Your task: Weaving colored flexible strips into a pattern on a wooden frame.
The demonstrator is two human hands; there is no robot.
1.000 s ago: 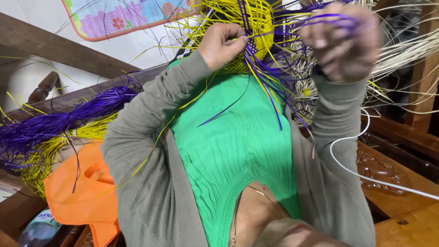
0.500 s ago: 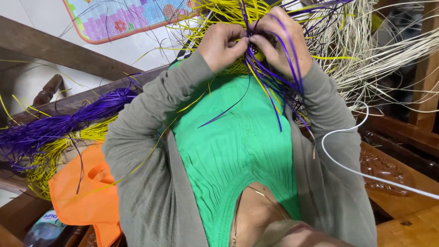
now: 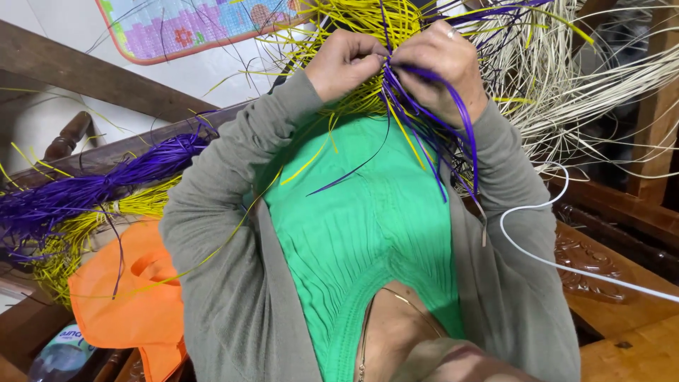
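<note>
Both my hands are raised in front of my green top, close together at a woven piece of yellow straw (image 3: pixel 396 25) with loose yellow and purple strands. My left hand (image 3: pixel 345 62) is closed, pinching the yellow weave at its edge. My right hand (image 3: pixel 442 67), with a ring on one finger, is closed on a bunch of purple strands (image 3: pixel 460 120) that loop down over its back. The fingertips of the two hands meet at the same spot of the weave. The weave itself is mostly hidden behind the hands.
A bundle of purple straw (image 3: pixel 92 187) and yellow straw (image 3: pixel 78 240) lies at the left over an orange bag (image 3: pixel 134 304). Pale natural straw (image 3: pixel 587 92) fans out at the right. A white cord (image 3: pixel 537 258) crosses a carved wooden bench (image 3: pixel 629 346). A patterned mat (image 3: pixel 191 28) lies at top left.
My right hand came in from the upper right with the purple strands and closed against my left hand at the weave. The left hand stayed in place.
</note>
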